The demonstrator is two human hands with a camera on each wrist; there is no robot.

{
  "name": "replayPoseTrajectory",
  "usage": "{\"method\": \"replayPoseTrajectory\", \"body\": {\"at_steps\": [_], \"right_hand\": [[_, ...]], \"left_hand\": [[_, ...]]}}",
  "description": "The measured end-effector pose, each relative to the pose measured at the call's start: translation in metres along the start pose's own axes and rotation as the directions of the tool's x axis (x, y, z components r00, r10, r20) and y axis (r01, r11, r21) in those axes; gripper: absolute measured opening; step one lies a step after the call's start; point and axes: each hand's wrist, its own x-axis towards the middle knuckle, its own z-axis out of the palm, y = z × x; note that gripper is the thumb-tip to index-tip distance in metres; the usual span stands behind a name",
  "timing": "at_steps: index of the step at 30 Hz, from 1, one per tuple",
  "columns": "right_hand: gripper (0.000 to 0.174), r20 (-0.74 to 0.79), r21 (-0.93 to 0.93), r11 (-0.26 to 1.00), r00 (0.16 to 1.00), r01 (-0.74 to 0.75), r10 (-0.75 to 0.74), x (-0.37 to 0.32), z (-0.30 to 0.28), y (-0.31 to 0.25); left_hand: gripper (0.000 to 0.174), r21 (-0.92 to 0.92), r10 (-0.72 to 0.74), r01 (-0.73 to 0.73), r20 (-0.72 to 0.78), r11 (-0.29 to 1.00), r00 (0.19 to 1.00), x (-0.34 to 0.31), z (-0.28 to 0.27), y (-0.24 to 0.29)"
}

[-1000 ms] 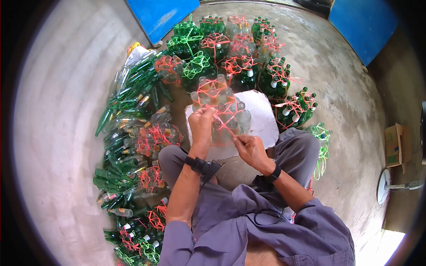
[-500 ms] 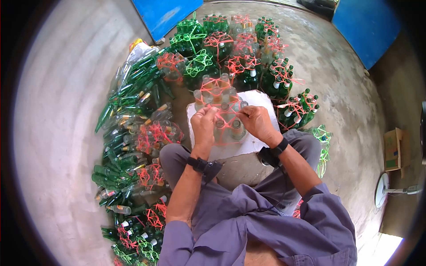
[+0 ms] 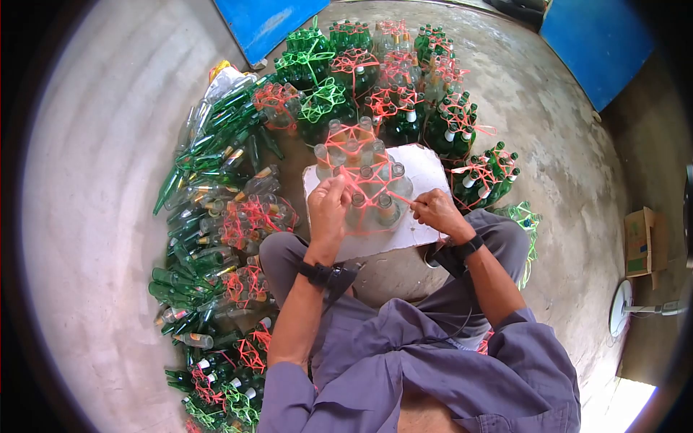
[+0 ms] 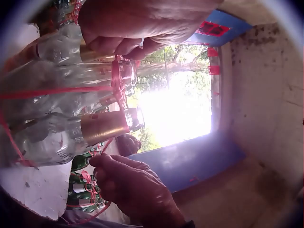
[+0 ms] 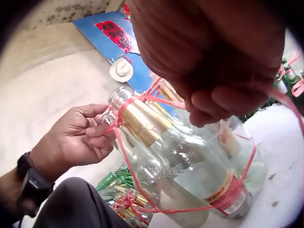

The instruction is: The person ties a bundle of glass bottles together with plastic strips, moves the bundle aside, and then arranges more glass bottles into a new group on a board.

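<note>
A bundle of clear glass bottles (image 3: 387,209) stands upright on a white board (image 3: 426,169), with pink plastic twine (image 5: 180,210) looped around its necks and sides. My left hand (image 3: 328,216) pinches the twine at a bottle neck on the bundle's left side; in the right wrist view its thumb and fingers meet close to a small knot. Off the bundle's right front, my right hand (image 3: 440,214) grips a strand that stretches back to a bottle neck. In the right wrist view the twine's tail trails from that hand's curled fingers.
Tied bundles of green bottles (image 3: 404,126) and clear ones stand beyond the board and to its right. Loose bottles (image 3: 216,144) lie heaped on the left. A cardboard box (image 3: 644,242) and a fan (image 3: 621,307) are at far right.
My right hand went from the bundle's front up to the bottle necks, then drew back to the right with the strand pulled straight. My left hand has stayed by the same neck.
</note>
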Motion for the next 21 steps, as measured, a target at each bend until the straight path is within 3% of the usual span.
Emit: {"method": "replayPoseTrajectory", "body": {"at_steps": [2,3,5,6,7,9,11,13,18,21], "right_hand": [[0.020,-0.015,-0.315,0.939,0.988,0.141,-0.154,-0.005,-0.010,0.001],[0.020,-0.017,-0.314,0.939,0.988,0.141,-0.154,-0.006,-0.013,0.006],[0.017,-0.177,-0.391,0.902,0.946,0.185,-0.270,-0.006,-0.016,0.017],[0.015,-0.138,-0.395,0.913,0.975,0.106,-0.172,-0.004,-0.023,0.018],[0.015,-0.139,-0.394,0.913,0.975,0.107,-0.175,-0.005,-0.027,0.021],[0.014,-0.134,-0.496,0.777,0.850,0.387,-0.509,-0.007,-0.033,0.025],[0.020,-0.149,-0.518,0.777,0.857,0.358,-0.494,-0.009,-0.035,0.026],[0.030,-0.251,-0.455,0.874,0.918,0.169,-0.308,-0.013,-0.035,0.016],[0.037,-0.303,-0.394,0.910,0.917,0.128,-0.261,-0.027,-0.042,0.000],[0.037,-0.321,-0.387,0.913,0.910,0.129,-0.264,-0.031,-0.046,-0.002]], "left_hand": [[0.020,0.040,-0.022,0.021,0.022,0.999,1.000,-0.003,-0.005,0.000],[0.020,0.041,-0.021,0.020,0.024,0.999,0.999,-0.006,-0.006,0.002],[0.018,0.051,-0.055,0.057,-0.039,0.997,0.998,-0.013,-0.009,0.006],[0.018,0.051,-0.052,0.054,-0.038,0.997,0.998,-0.014,-0.012,0.005],[0.016,0.087,-0.049,0.052,-0.036,0.995,0.998,-0.015,-0.016,0.005],[0.014,0.122,-0.047,0.051,-0.034,0.991,0.998,-0.017,-0.022,0.006],[0.012,0.130,-0.064,0.068,-0.033,0.989,0.997,-0.018,-0.026,0.008],[0.012,0.131,-0.054,0.058,-0.030,0.990,0.998,-0.020,-0.030,0.009],[0.012,0.158,-0.045,0.048,-0.023,0.986,0.999,-0.035,-0.036,0.022],[0.014,0.218,0.028,-0.029,0.012,0.975,1.000,-0.047,-0.048,0.032]]}}
